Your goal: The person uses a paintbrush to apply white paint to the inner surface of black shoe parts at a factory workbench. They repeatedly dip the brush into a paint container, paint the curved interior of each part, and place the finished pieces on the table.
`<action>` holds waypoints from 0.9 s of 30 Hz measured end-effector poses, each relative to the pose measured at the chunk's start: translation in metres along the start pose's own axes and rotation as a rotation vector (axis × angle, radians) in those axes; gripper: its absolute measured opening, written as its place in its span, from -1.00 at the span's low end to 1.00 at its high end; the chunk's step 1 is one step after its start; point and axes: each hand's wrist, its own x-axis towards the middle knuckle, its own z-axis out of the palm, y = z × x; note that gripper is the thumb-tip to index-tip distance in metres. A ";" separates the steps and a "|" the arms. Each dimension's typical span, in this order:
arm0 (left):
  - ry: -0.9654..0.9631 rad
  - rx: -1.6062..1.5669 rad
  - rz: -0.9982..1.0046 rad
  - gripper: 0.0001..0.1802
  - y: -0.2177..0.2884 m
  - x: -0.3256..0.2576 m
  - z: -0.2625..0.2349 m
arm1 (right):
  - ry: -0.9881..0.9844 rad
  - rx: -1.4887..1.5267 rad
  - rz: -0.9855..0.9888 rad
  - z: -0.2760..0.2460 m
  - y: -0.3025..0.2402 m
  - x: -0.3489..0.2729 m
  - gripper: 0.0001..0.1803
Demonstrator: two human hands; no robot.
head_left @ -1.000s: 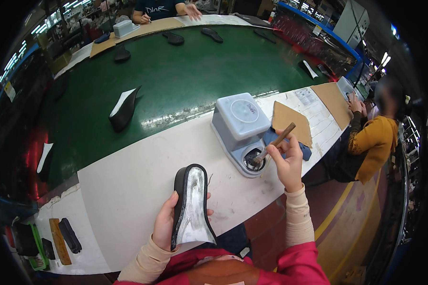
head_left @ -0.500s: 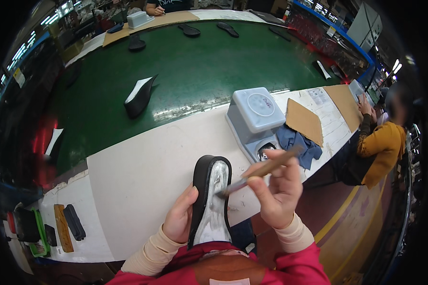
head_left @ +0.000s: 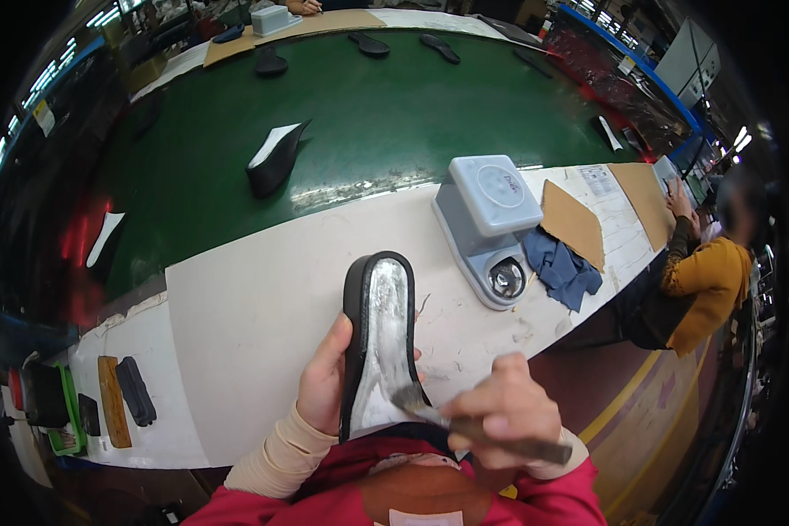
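My left hand (head_left: 323, 379) is wrapped round a black wedge shoe sole (head_left: 354, 342), toe end pointing away from me. Its white top face carries a wet-looking, greyish smear over much of its length. In my right hand (head_left: 510, 405) is a wooden-handled brush (head_left: 536, 448), its bristles touching the near, wider part of that face. The fingers of the right hand are slightly blurred. Ahead and to the right stands a pale blue plastic dispenser (head_left: 491, 202) with a round well (head_left: 506, 277) at its foot.
Past the white work board (head_left: 245, 307) lies a green conveyor belt (head_left: 394, 114) carrying several soles, among them a black wedge sole (head_left: 276, 162). A blue cloth (head_left: 563, 270) and a cardboard piece (head_left: 572, 219) sit beside the dispenser. A co-worker in a yellow top (head_left: 706, 280) is at right.
The brush has moved from the sole's middle down toward its near end, and my right hand has come lower with it. The sole is held slightly farther forward.
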 end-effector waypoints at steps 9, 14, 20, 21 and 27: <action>-0.023 0.131 0.001 -0.37 -0.001 0.001 -0.002 | 0.152 -0.012 0.066 -0.006 -0.004 0.011 -0.25; 0.045 0.124 0.042 -0.39 -0.002 0.000 0.000 | -0.171 -0.125 0.000 0.003 0.002 0.014 -0.39; 0.069 0.072 0.104 -0.38 0.005 0.000 0.000 | 0.017 0.143 0.018 0.010 -0.016 0.001 -0.50; 0.064 0.074 0.085 -0.38 0.003 0.000 0.000 | 0.135 0.158 0.045 0.008 -0.016 0.001 -0.46; 0.095 0.128 0.105 -0.38 0.002 0.003 -0.003 | -0.133 0.004 -0.126 0.021 0.000 0.002 -0.73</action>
